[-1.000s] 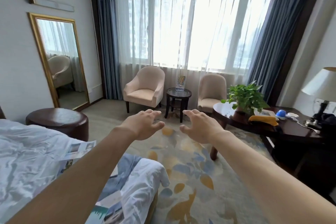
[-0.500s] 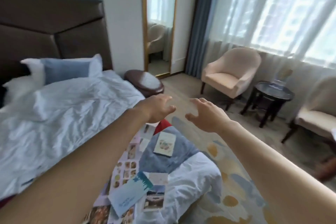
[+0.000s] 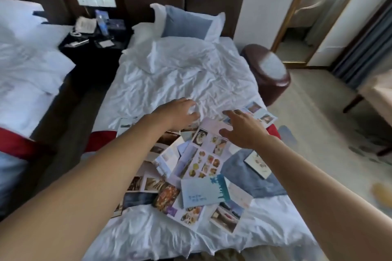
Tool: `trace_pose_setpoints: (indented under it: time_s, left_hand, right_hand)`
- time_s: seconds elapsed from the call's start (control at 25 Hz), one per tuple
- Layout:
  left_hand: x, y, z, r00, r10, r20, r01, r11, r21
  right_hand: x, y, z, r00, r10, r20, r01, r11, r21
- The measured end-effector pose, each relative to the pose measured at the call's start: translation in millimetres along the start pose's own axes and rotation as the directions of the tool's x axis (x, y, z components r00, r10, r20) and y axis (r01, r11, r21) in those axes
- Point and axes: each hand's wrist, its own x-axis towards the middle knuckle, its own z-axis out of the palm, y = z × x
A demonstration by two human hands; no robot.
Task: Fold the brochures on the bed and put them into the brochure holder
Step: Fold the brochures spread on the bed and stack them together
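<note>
Several unfolded brochures lie scattered over the foot half of the white bed (image 3: 169, 82). Among them are a long food-photo brochure (image 3: 203, 154), a pale blue one (image 3: 201, 192), a small card-like one (image 3: 257, 164) on the blue bed runner, and one at the bed's right edge (image 3: 262, 112). My left hand (image 3: 177, 113) hovers over the sheet just beyond the pile, fingers spread, holding nothing. My right hand (image 3: 244, 128) hangs open over the top end of the food-photo brochure. I see no brochure holder that I can identify.
A second bed (image 3: 23, 82) stands at the left across a narrow dark aisle. Behind it is a dark nightstand (image 3: 93, 42) with a phone and small items. A round brown ottoman (image 3: 267, 74) sits right of the bed; a mirror and carpeted floor lie beyond.
My view has swung left and down, from the window and chairs to the bed. Both open hands now reach over the brochure pile instead of the floor.
</note>
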Motion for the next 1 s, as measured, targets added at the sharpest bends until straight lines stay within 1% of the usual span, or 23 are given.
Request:
trace_pose_setpoints:
  time_s: [0.08,0.2,0.36,0.44,0.52,0.64,0.76,0.92,1.0]
  left_hand:
    - [15,-34,2,0.999,-0.035,-0.013,0.036,0.999,0.012]
    - [45,-71,10,0.999,-0.039,-0.038,0.04,0.999,0.031]
    - [74,-97,39,0.998,-0.042,0.041,0.043,0.999,-0.022]
    - [86,-108,58,0.998,-0.047,0.052,0.049,0.999,-0.025]
    - [97,-120,78,0.994,-0.086,0.064,0.089,0.995,-0.04]
    - [103,-138,116,0.983,-0.132,0.124,0.141,0.988,-0.067]
    - [107,-163,157,0.971,-0.198,0.136,0.214,0.97,-0.114]
    - [94,-200,213,0.938,-0.283,0.198,0.317,0.934,-0.165]
    - [84,-217,240,0.921,-0.32,0.222,0.356,0.923,-0.145]
  right_hand:
    - [32,-15,15,0.999,-0.029,0.029,0.029,1.0,-0.005]
    - [75,-33,41,0.996,-0.061,0.067,0.06,0.998,0.014]
    - [114,-38,78,0.988,-0.098,0.123,0.099,0.995,-0.003]
    - [130,-33,99,0.985,-0.11,0.129,0.109,0.994,0.015]
    - [146,-28,121,0.979,-0.127,0.158,0.122,0.992,0.038]
    - [164,-22,158,0.962,-0.154,0.225,0.149,0.988,0.043]
    - [179,-19,200,0.946,-0.164,0.281,0.157,0.987,0.044]
    - [187,-24,258,0.915,-0.169,0.367,0.158,0.986,0.061]
    - [185,-33,286,0.892,-0.175,0.418,0.16,0.985,0.072]
